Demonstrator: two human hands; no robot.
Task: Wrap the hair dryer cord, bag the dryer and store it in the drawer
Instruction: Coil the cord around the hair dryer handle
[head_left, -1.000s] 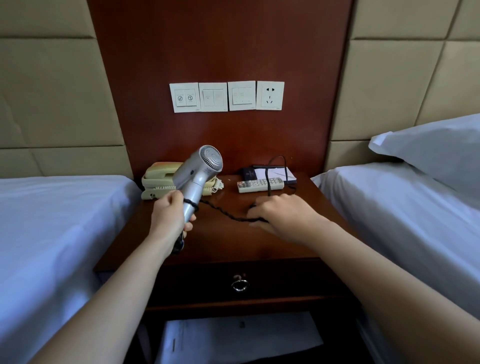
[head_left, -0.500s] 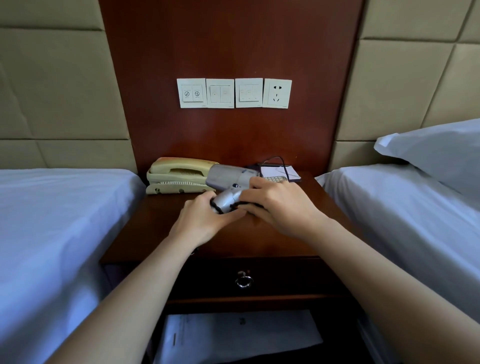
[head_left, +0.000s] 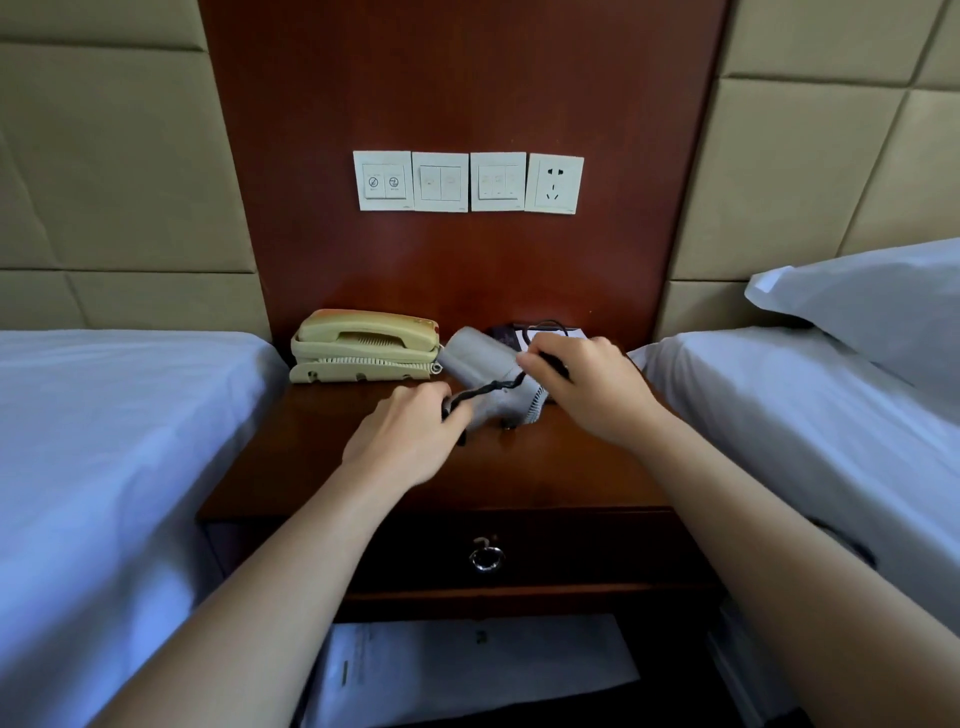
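A silver hair dryer (head_left: 480, 361) lies low over the wooden nightstand (head_left: 519, 467), barrel pointing back left. My left hand (head_left: 410, 436) grips its handle. A black twisted cord (head_left: 488, 389) runs across the dryer body from the handle up to my right hand (head_left: 587, 384), which pinches it taut. The nightstand's drawer (head_left: 571, 551), with a metal ring pull (head_left: 487, 556), is closed below. No bag is in view.
A cream telephone (head_left: 363, 345) sits at the nightstand's back left. Papers and a dark item (head_left: 506, 335) lie behind the dryer. White beds flank both sides, with a pillow (head_left: 872, 306) on the right one. Wall switches and a socket (head_left: 553, 183) are above. A paper sheet (head_left: 467, 670) lies under the nightstand.
The dryer came down from upright in my left hand to lying over the nightstand. My right hand picked the cord off the tabletop and now draws it across the dryer body.
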